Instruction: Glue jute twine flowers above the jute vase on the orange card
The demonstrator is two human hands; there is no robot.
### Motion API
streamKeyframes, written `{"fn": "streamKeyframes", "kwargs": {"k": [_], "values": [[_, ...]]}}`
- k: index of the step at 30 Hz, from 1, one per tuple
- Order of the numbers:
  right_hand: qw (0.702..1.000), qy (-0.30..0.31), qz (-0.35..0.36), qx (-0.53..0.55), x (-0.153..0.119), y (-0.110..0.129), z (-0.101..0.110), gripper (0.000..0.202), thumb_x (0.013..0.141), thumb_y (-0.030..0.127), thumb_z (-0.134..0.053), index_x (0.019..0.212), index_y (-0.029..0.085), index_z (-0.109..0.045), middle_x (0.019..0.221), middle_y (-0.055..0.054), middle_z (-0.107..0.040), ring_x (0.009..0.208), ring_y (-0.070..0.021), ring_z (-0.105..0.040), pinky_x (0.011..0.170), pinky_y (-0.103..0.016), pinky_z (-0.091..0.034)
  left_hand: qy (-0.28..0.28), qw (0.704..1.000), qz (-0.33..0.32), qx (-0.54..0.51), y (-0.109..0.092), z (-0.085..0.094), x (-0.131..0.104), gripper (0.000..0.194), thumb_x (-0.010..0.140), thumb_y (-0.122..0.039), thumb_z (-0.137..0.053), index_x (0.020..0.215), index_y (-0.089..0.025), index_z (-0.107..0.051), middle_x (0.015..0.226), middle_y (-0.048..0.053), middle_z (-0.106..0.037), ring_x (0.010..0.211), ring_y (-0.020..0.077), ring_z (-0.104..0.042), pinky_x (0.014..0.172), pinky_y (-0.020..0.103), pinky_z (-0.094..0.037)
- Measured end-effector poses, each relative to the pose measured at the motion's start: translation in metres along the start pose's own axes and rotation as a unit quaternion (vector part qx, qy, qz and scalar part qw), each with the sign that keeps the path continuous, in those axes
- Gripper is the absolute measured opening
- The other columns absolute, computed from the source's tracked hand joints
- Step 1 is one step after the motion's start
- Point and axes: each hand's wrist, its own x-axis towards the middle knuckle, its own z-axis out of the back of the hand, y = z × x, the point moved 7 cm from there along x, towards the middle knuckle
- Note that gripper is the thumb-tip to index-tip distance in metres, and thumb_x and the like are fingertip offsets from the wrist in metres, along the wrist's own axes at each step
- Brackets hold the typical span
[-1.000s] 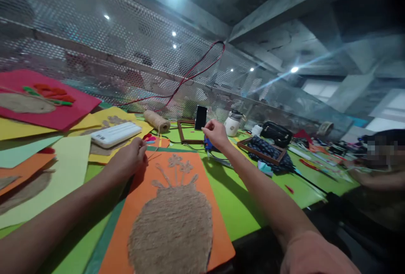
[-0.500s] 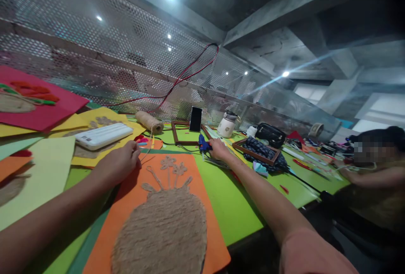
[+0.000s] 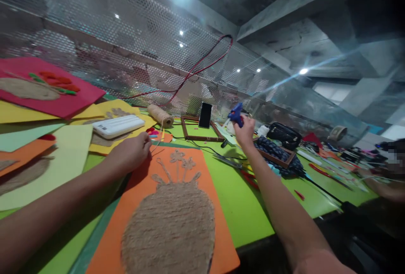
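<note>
Right hand (image 3: 245, 131) wrapped round the glue gun (image 3: 235, 114), above the table (image 3: 236, 210)! Left hand (image 3: 133, 151) pinching twine (image 3: 160, 116) at the card's (image 3: 221, 234) edge. On it, vase (image 3: 171, 227) looks filled, two flowers (image 3: 177, 156) down; what's left doesn't show.

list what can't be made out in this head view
All in the head view:
Vase: bottom cut off by the lower edge.
Twine: its near end is lost at the left hand; whether it is pinched, I can't tell.
Glue gun: handle mostly hidden by the right hand.
Other person: blurred, cut off by the right edge.
</note>
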Motion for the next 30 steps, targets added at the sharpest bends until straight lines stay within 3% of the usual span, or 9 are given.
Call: {"fn": "streamKeyframes", "kwargs": {"k": [2, 4, 6, 8, 11, 14, 19, 24, 30], "values": [[0.985, 0.004, -0.011, 0.172, -0.004, 0.013, 0.007, 0.036, 0.084, 0.03, -0.066, 0.115, 0.011, -0.067, 0.119, -0.017, -0.059, 0.104, -0.0267, -0.059, 0.097, -0.043, -0.047, 0.0, 1.0, 0.014, 0.022, -0.001, 0.0, -0.001, 0.022, 0.096, -0.036, -0.036, 0.092, -0.021, -0.052, 0.094, 0.015, -0.073, 0.091, 0.032, -0.065, 0.07, 0.036, -0.037], [0.965, 0.074, 0.006, 0.25, -0.019, 0.034, 0.004, 0.039, 0.083, 0.045, -0.069, 0.108, 0.014, -0.07, 0.107, -0.011, -0.065, 0.094, -0.0235, -0.063, 0.087, -0.037, -0.053, 0.009, 1.0, 0.01, 0.005, -0.005, -0.002, -0.003, 0.018, 0.095, -0.034, -0.038, 0.092, -0.022, -0.051, 0.091, 0.01, -0.075, 0.093, 0.0289, -0.066, 0.073, 0.035, -0.038], [0.891, 0.242, 0.011, 0.383, -0.047, 0.062, -0.011, 0.047, 0.085, 0.056, -0.068, 0.112, 0.017, -0.07, 0.102, -0.009, -0.069, 0.092, -0.0223, -0.066, 0.082, -0.035, -0.055, 0.016, 1.0, 0.008, -0.021, -0.006, -0.003, -0.004, 0.015, 0.095, -0.032, -0.039, 0.09, -0.023, -0.05, 0.087, 0.007, -0.076, 0.091, 0.0269, -0.067, 0.074, 0.034, -0.039], [0.81, 0.384, 0.01, 0.443, -0.081, 0.088, -0.021, 0.048, 0.084, 0.058, -0.07, 0.112, 0.018, -0.07, 0.101, -0.009, -0.072, 0.09, -0.0216, -0.068, 0.082, -0.035, -0.056, 0.017, 0.999, 0.008, -0.039, -0.006, -0.003, -0.005, 0.014, 0.095, -0.031, -0.039, 0.087, -0.024, -0.048, 0.084, 0.005, -0.077, 0.088, 0.0258, -0.067, 0.072, 0.034, -0.039], [0.754, 0.502, -0.002, 0.425, -0.119, 0.109, -0.029, 0.046, 0.084, 0.06, -0.071, 0.102, 0.017, -0.071, 0.096, -0.009, -0.074, 0.081, -0.0201, -0.071, 0.078, -0.034, -0.057, 0.013, 0.998, -0.007, -0.065, -0.005, -0.003, -0.005, 0.013, 0.093, -0.029, -0.04, 0.082, -0.025, -0.045, 0.077, 0.003, -0.077, 0.084, 0.025, -0.066, 0.07, 0.033, -0.038], [0.752, 0.527, 0.001, 0.396, -0.133, 0.117, -0.033, 0.048, 0.085, 0.064, -0.067, 0.093, 0.016, -0.069, 0.088, -0.009, -0.075, 0.073, -0.0176, -0.07, 0.072, -0.032, -0.057, 0.014, 0.997, -0.017, -0.078, -0.004, -0.005, -0.003, 0.01, 0.09, -0.026, -0.042, 0.08, -0.025, -0.044, 0.074, 0.003, -0.076, 0.078, 0.0246, -0.065, 0.068, 0.034, -0.037], [0.784, 0.525, -0.002, 0.331, -0.14, 0.113, -0.041, 0.048, 0.091, 0.061, -0.061, 0.083, 0.014, -0.066, 0.078, -0.009, -0.073, 0.063, -0.0145, -0.066, 0.056, -0.024, -0.05, 0.015, 0.997, -0.022, -0.075, -0.001, -0.007, -0.001, 0.01, 0.09, -0.027, -0.043, 0.082, -0.024, -0.048, 0.077, 0.006, -0.076, 0.073, 0.0233, -0.064, 0.065, 0.034, -0.037], [0.771, 0.541, -0.015, 0.336, -0.148, 0.113, -0.048, 0.04, 0.095, 0.054, -0.06, 0.087, 0.015, -0.064, 0.076, -0.005, -0.071, 0.06, -0.0133, -0.066, 0.056, -0.025, -0.053, 0.007, 0.997, -0.023, -0.067, -0.001, -0.005, -0.003, 0.006, 0.084, -0.023, -0.046, 0.082, -0.023, -0.052, 0.076, 0.007, -0.075, 0.071, 0.0235, -0.061, 0.064, 0.034, -0.036], [0.77, 0.553, -0.008, 0.317, -0.15, 0.114, -0.046, 0.037, 0.098, 0.048, -0.056, 0.086, 0.014, -0.065, 0.075, -0.004, -0.069, 0.061, -0.0125, -0.066, 0.055, -0.023, -0.053, 0.025, 0.995, -0.031, -0.088, -0.004, -0.005, -0.004, 0.012, 0.089, -0.028, -0.043, 0.08, -0.024, -0.05, 0.076, 0.006, -0.076, 0.072, 0.0229, -0.063, 0.066, 0.034, -0.038]]}}
